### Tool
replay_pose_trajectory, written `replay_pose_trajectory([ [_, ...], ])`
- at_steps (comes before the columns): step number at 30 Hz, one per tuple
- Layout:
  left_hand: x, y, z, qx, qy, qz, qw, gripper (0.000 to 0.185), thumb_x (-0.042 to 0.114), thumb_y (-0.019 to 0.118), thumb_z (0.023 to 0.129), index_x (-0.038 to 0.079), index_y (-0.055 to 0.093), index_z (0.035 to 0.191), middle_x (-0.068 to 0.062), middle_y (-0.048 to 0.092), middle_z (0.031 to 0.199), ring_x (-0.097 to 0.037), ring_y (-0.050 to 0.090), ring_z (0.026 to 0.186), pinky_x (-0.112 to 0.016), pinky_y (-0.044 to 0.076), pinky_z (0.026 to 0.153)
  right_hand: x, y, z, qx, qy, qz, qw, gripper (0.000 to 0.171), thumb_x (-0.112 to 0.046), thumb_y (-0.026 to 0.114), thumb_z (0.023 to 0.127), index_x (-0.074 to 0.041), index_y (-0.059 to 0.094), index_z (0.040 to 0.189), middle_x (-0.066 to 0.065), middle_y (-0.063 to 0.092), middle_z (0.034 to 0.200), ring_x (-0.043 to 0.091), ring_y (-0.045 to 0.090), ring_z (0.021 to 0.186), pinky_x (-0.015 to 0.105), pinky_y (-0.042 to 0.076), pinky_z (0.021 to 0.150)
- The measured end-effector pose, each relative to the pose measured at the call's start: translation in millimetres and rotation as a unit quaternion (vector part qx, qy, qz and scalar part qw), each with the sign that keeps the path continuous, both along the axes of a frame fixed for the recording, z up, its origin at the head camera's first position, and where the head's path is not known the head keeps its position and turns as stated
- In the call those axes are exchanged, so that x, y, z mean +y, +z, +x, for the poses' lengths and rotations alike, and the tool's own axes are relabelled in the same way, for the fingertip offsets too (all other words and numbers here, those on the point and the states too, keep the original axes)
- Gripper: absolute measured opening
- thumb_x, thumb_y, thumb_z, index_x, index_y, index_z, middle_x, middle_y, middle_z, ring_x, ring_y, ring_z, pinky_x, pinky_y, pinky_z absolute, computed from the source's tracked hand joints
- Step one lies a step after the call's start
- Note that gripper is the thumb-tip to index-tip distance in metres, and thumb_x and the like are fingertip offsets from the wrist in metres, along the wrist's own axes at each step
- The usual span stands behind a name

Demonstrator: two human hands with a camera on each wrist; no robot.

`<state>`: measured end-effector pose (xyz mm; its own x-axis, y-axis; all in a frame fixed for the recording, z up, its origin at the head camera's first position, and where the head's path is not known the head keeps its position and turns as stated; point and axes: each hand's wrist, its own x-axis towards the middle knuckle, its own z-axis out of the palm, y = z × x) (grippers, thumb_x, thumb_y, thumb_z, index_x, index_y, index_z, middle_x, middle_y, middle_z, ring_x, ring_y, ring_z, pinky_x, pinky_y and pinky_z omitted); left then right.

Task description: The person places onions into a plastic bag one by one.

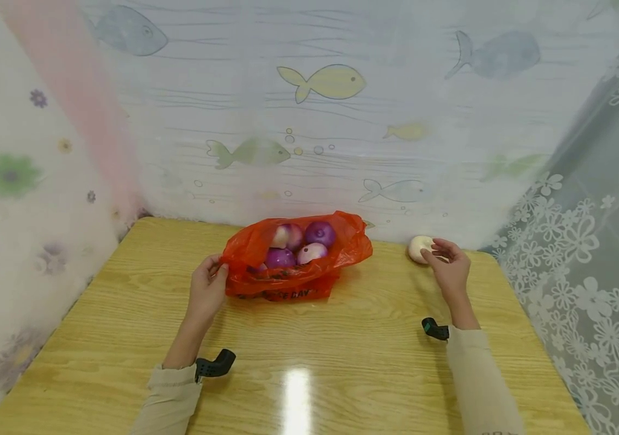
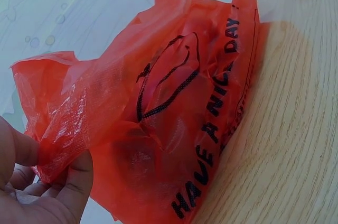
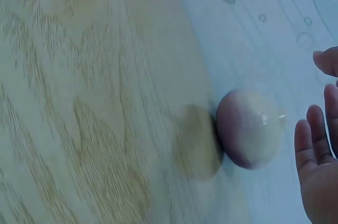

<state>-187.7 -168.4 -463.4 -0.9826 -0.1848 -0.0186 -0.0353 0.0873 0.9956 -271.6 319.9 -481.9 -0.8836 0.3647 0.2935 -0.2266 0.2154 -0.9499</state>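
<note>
Left hand (image 1: 207, 292) pinches orange bag (image 1: 293, 257) rim, mid-table; print reads "HAVE A NICE DAY". Right hand (image 1: 449, 264) fingers relaxed, spread, just beside pale onion (image 1: 420, 248) at far right edge.

Bag (image 1: 293, 266) mid-table (image 1: 342, 362), onions (image 1: 301, 244) inside, lone onion (image 1: 419, 248) right by the curtain (image 1: 396, 121)

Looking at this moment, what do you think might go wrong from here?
The loose onion sits near the table's back edge, and the right hand is open beside it, not gripping; a nudge might roll it off. The left hand pinches only the thin rim of the bag, which is full of onions; pulling could tear it or tip them out.
</note>
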Motion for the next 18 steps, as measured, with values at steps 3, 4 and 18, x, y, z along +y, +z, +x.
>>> replay_pose_trajectory([
  [3,0.0,0.5,0.5,-0.001,0.002,0.0,1.0,0.031,0.009,0.04,0.109,-0.007,0.048,0.135,-0.023,0.055,0.137,-0.014,0.058,0.113,-0.008,0.047,0.086,5.8,-4.5,-2.6,-0.013,-0.014,0.019,1.0,0.042,-0.003,0.079,0.087,0.006,0.065,0.125,0.009,0.064,0.113,0.012,0.058,0.095,0.012,0.05,0.078],
  [4,-0.1,0.7,0.8,-0.001,0.002,0.001,1.0,0.031,0.009,0.04,0.109,-0.007,0.048,0.135,-0.023,0.055,0.138,-0.013,0.058,0.113,-0.008,0.047,0.086,7.0,-5.2,-3.1,-0.02,-0.016,0.027,0.999,0.045,-0.004,0.079,0.087,0.006,0.063,0.128,0.011,0.063,0.118,0.014,0.057,0.098,0.012,0.049,0.079],
  [18,-2.5,-1.7,1.6,0.01,0.004,-0.011,0.9999,0.032,0.009,0.041,0.109,-0.007,0.048,0.136,-0.024,0.055,0.137,-0.021,0.058,0.117,-0.007,0.048,0.085,17.0,-11.8,-13.2,-0.189,0.046,0.109,0.975,0.091,-0.022,0.075,0.093,-0.005,0.019,0.162,0.022,0.025,0.162,0.041,0.034,0.14,0.048,0.042,0.106],
])
